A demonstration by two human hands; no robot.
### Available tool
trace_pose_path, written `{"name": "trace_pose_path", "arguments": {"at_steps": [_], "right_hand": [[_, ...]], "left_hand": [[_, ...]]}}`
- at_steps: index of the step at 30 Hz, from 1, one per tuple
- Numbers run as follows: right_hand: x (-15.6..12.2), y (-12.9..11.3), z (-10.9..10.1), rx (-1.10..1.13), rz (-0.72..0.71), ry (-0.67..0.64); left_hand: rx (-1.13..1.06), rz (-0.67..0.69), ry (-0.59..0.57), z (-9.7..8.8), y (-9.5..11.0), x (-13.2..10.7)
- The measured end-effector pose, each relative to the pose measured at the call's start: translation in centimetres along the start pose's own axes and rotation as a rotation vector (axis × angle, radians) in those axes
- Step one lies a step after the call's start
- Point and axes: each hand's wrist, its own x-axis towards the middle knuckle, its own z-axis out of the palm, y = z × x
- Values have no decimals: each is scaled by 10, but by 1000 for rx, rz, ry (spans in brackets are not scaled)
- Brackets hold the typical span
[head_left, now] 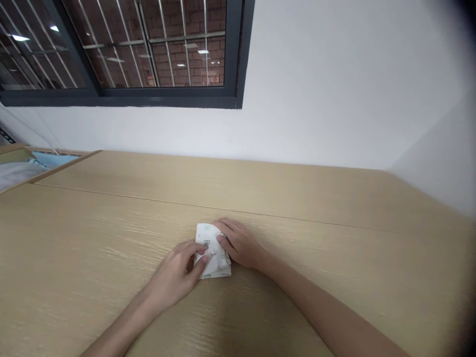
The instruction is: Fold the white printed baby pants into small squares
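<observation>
A folded white cloth (214, 262) with small printed figures lies on the wood-grain desk (320, 213), in front of the seam between its panels. The left hand (171, 275) closes narrowly on the cloth's left side, fingertips on top. The right hand (238, 243) presses down on its upper right part, fingers together. A barred window (119, 49) sits beyond the desk.

No words, brands or numbers can be read; the folded white cloth (212, 251) near 6 o'clock bears only small printed figures.
</observation>
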Motion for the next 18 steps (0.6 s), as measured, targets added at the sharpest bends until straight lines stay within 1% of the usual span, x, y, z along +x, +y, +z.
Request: {"name": "trace_pose_path", "arguments": {"at_steps": [11, 18], "right_hand": [[0, -2, -2, -41, 15, -11], [-1, -1, 0, -44, 25, -9]], "left_hand": [[23, 5, 18, 0, 1, 1], [27, -41, 68, 0, 0, 2]]}}
